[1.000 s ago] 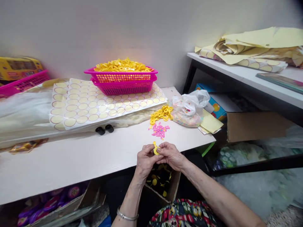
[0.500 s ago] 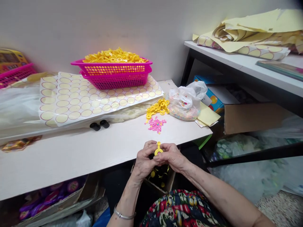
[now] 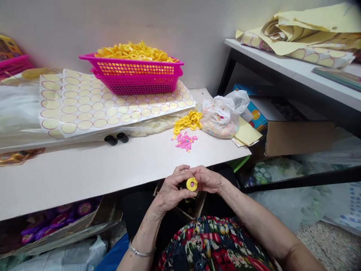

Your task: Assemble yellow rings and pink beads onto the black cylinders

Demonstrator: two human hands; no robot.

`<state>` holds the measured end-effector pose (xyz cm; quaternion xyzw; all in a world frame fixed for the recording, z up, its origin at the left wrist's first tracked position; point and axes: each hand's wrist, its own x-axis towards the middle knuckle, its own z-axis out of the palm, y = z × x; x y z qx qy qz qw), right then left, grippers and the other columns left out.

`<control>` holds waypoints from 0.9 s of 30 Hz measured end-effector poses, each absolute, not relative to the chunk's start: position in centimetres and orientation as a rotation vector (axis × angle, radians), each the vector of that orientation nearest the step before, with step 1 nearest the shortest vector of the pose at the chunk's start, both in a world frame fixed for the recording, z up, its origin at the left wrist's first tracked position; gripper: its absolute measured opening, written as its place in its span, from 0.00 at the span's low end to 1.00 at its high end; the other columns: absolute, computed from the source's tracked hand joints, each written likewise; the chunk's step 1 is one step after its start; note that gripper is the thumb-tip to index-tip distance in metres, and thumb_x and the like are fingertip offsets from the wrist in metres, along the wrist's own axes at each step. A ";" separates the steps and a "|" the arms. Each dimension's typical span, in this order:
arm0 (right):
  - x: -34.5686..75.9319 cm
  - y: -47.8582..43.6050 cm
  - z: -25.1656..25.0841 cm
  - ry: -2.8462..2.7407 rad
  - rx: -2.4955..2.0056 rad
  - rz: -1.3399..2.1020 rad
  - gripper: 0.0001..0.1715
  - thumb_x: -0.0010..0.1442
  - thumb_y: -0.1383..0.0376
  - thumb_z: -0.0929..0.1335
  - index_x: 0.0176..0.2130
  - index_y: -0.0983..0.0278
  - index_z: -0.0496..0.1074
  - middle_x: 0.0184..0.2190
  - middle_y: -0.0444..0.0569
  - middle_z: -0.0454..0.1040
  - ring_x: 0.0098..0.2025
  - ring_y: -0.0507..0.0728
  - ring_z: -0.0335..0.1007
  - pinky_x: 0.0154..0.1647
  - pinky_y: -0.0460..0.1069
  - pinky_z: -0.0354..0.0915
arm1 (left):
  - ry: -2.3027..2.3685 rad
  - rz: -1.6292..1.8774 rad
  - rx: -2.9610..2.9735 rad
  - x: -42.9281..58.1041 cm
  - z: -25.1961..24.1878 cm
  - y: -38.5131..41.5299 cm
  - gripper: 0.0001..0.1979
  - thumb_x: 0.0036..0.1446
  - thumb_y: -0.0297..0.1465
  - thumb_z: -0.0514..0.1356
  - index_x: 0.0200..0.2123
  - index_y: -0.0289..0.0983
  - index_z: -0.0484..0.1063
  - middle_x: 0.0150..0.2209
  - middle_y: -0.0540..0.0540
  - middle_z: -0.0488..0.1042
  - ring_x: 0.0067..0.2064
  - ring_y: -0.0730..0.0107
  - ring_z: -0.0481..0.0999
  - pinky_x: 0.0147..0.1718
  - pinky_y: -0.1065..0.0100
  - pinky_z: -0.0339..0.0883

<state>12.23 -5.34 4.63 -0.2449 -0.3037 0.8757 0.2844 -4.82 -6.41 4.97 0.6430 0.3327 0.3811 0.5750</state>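
Observation:
My left hand (image 3: 172,190) is closed around a small black cylinder, mostly hidden by the fingers, topped by a round yellow cap (image 3: 188,184). In the cap's middle shows a small pink piece (image 3: 192,184). My right hand (image 3: 210,180) pinches the cap from the other side, its fingertips at the cap's edge. On the table beyond the hands lie a scatter of tiny pink pieces (image 3: 186,141) and a pile of yellow ring-shaped caps (image 3: 187,121). Below the hands, an open carton (image 3: 199,207) sits at the lap, its contents mostly covered.
Two small black cylinders (image 3: 116,139) stand on the white table (image 3: 84,180). Behind are sticker sheets (image 3: 98,124) and stacked pink baskets (image 3: 138,83) heaped with yellow caps. A plastic bag (image 3: 221,120) of pastel pieces lies right. A cardboard box (image 3: 296,137) stands beyond the table's right edge.
The cap's tab, sticking out away from me before, is now folded in by the right fingers. The cap's face has turned more toward me. The whole view has shifted slightly.

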 end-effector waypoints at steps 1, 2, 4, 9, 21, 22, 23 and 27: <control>12.4 -5.3 4.8 -0.863 -0.662 2.343 0.26 0.36 0.59 0.77 0.34 0.72 0.73 0.26 0.44 0.69 0.26 0.48 0.65 0.24 0.42 0.64 | 0.781 0.884 1.536 -4.7 5.2 -6.5 0.18 0.40 0.34 0.69 0.37 0.38 0.77 0.39 0.41 0.73 0.56 0.55 0.58 0.57 0.55 0.50; 12.6 -5.3 4.9 -0.908 -0.667 2.334 0.24 0.36 0.62 0.77 0.33 0.72 0.73 0.24 0.43 0.69 0.25 0.47 0.64 0.24 0.41 0.63 | 0.777 0.877 1.565 -4.6 5.4 -6.5 0.17 0.41 0.34 0.69 0.37 0.38 0.77 0.37 0.42 0.73 0.56 0.55 0.59 0.57 0.55 0.50; 12.8 -5.1 5.0 -0.974 -0.677 2.314 0.23 0.35 0.67 0.76 0.34 0.72 0.74 0.23 0.42 0.68 0.23 0.46 0.63 0.23 0.41 0.60 | 0.769 0.864 1.614 -4.4 5.8 -6.5 0.15 0.41 0.33 0.68 0.37 0.38 0.77 0.36 0.43 0.74 0.55 0.55 0.60 0.56 0.56 0.51; 13.1 -4.7 5.3 -1.062 -0.725 2.329 0.28 0.31 0.72 0.76 0.37 0.71 0.74 0.27 0.43 0.71 0.26 0.48 0.65 0.26 0.42 0.60 | 0.705 0.823 1.701 -3.9 5.9 -6.3 0.15 0.44 0.34 0.66 0.38 0.39 0.76 0.38 0.43 0.75 0.53 0.57 0.62 0.55 0.58 0.52; 12.3 -5.8 3.7 -1.019 -0.821 2.175 0.24 0.34 0.67 0.75 0.35 0.71 0.74 0.26 0.44 0.70 0.25 0.47 0.62 0.25 0.42 0.58 | 0.784 0.786 1.696 -4.1 4.7 -6.4 0.14 0.42 0.33 0.67 0.36 0.39 0.77 0.35 0.43 0.75 0.54 0.56 0.61 0.55 0.56 0.54; 12.2 -5.8 3.5 -1.025 -0.811 2.197 0.25 0.35 0.66 0.75 0.37 0.71 0.74 0.27 0.45 0.70 0.26 0.47 0.62 0.25 0.42 0.58 | 0.800 0.782 1.695 -4.2 4.6 -6.4 0.13 0.41 0.33 0.68 0.35 0.39 0.77 0.34 0.43 0.75 0.54 0.56 0.62 0.55 0.56 0.53; 12.2 -5.8 3.4 -1.046 -0.798 2.221 0.26 0.35 0.65 0.75 0.38 0.70 0.74 0.29 0.45 0.70 0.27 0.47 0.62 0.25 0.41 0.58 | 0.809 0.776 1.706 -4.3 4.7 -6.5 0.13 0.40 0.32 0.68 0.34 0.39 0.77 0.34 0.43 0.75 0.53 0.56 0.62 0.55 0.56 0.52; 11.8 -5.9 3.3 -1.358 -0.813 2.190 0.32 0.35 0.61 0.75 0.42 0.68 0.72 0.32 0.45 0.71 0.30 0.50 0.65 0.30 0.44 0.61 | 0.744 0.681 1.764 -6.0 5.8 -6.3 0.25 0.32 0.31 0.71 0.40 0.40 0.77 0.35 0.43 0.75 0.52 0.54 0.64 0.55 0.54 0.52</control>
